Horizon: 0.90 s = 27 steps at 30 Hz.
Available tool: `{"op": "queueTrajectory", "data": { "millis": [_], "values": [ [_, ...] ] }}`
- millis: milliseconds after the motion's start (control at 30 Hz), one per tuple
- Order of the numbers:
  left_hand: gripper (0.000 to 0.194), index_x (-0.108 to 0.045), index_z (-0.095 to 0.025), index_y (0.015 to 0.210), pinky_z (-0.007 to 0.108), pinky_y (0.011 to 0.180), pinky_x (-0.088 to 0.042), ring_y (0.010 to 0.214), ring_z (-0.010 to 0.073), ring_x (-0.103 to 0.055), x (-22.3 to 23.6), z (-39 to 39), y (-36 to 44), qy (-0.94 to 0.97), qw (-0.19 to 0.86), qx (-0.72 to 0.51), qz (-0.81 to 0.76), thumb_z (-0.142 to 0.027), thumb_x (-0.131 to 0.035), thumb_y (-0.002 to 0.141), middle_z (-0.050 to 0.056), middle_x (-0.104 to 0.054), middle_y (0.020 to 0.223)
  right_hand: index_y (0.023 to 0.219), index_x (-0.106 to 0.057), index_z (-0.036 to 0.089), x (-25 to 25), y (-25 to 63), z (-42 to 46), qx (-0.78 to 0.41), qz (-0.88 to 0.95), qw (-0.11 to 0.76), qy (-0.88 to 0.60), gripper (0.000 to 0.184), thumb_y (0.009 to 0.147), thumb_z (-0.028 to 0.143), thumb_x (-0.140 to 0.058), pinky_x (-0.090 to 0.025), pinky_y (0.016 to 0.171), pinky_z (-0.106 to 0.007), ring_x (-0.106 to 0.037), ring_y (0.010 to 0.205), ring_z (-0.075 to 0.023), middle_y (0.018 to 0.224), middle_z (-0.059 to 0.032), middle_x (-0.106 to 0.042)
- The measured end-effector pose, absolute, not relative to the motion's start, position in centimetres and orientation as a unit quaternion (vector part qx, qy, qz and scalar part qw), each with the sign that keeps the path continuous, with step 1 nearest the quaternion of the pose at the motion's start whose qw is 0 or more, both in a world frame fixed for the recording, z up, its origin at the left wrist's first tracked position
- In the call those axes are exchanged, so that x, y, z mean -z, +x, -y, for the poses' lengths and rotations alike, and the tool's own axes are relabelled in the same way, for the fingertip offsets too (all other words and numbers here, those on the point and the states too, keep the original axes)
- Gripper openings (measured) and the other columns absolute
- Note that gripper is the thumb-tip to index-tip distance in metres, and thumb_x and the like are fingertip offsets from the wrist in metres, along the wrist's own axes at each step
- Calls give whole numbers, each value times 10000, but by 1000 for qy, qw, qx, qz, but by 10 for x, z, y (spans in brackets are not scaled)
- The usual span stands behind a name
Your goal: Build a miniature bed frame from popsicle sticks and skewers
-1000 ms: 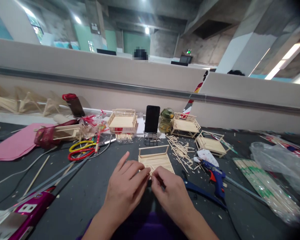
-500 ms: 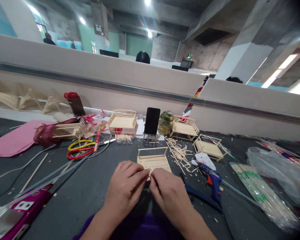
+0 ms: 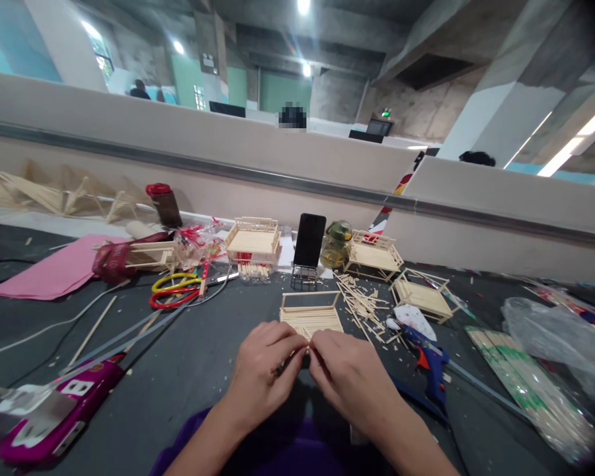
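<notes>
My left hand (image 3: 268, 363) and my right hand (image 3: 350, 367) meet at the near edge of a small model bed of wooden sticks (image 3: 312, 320). Both hands are closed, thumbs and forefingers pinched together. Pale wood, seemingly a short wooden stick (image 3: 306, 335), shows between the fingertips; most of it is hidden. The model has a slatted base and a raised rail at its far side, while the fingers cover its front. Loose wooden sticks (image 3: 361, 301) lie scattered just to its right.
A blue glue gun (image 3: 434, 370) lies on the right, near packed sticks (image 3: 525, 383). Finished stick models (image 3: 252, 239) stand at the back beside a phone (image 3: 310, 241) on a wire stand and a green-lidded jar (image 3: 336, 246). Scissors (image 3: 176, 291) and a purple case (image 3: 62, 413) are left.
The view has turned slightly left, so everything sits further right in the picture. My hands stay pinched together at the model's front edge, with only small finger shifts.
</notes>
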<state>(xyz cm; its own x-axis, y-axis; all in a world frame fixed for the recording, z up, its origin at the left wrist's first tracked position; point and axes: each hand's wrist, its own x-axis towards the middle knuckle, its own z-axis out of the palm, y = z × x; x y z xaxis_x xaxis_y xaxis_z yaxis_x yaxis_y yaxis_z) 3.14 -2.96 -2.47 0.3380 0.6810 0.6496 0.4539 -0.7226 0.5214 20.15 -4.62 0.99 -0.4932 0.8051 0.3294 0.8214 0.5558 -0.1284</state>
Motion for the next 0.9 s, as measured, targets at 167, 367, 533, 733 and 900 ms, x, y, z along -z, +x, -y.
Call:
{"op": "queueTrajectory", "data": {
  "millis": [167,367,533,733,900],
  "values": [
    [143,-710,-186,858,261,657,-453,732,153,-605,23,30,36,751,221,-510,-355,-179,-568,877,48,-656,796,1215,-532,171,-38,249,60,79,813,297,-495,296,937,261,-490,-449,914,-362,-568,1083,-228,1147,-116,-634],
    [124,-737,-193,780,231,598,-432,683,141,-584,26,25,33,634,373,-551,-395,-261,-647,832,33,-649,760,1065,-631,223,1,334,106,57,709,258,-654,255,944,387,-479,-512,870,-359,-648,1001,-228,1077,-78,-689],
    [129,-733,-188,738,214,535,-419,592,114,-543,34,25,42,521,506,-563,-395,-311,-712,770,22,-636,717,1233,-603,158,56,331,125,4,701,147,-698,426,901,413,-527,-479,986,-427,-576,1189,-284,1276,-153,-617],
    [200,-724,-160,741,203,509,-401,566,110,-541,41,21,50,467,574,-533,-410,-360,-736,736,21,-621,657,1403,-456,49,77,298,112,-48,682,67,-726,913,687,548,-727,-314,1085,-595,-345,1351,-438,1453,-270,-391],
    [200,-720,-150,777,176,467,-357,513,73,-486,35,13,35,371,546,-624,-419,-329,-763,697,3,-620,642,1337,-533,136,52,294,107,-32,704,195,-682,503,910,399,-495,-429,1045,-484,-475,1297,-322,1394,-173,-518]
  ]
}}
